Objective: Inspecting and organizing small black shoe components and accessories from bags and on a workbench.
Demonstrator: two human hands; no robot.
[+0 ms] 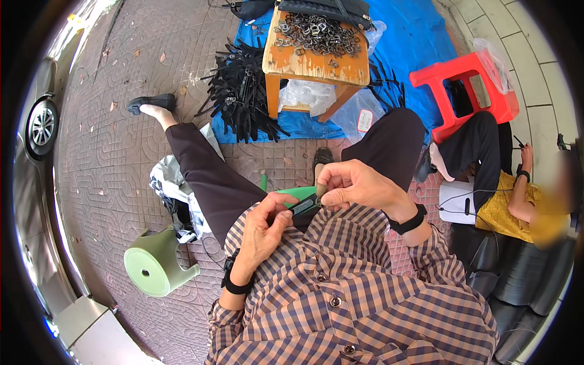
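In front of my lap, a short black strap (304, 207) is stretched between my two hands. My left hand (260, 231) pinches one end of it between thumb and fingers. At the other end, my right hand (359, 187) closes thumb and forefinger on a small metal buckle (318, 201), partly hidden by the fingertips. A heap of similar metal buckles (319, 35) covers the far part of a worn wooden stool (292, 66). Left of that stool, many black straps (242, 91) lie piled, some with metal pieces on them.
Beneath the wooden stool spreads a blue tarp (420, 36). A red plastic stool (435, 91) stands at the right, beside a seated person in a yellow top (511, 198). On the left are a pale green stool (152, 267), a plastic bag (167, 176) and a parked car (39, 140).
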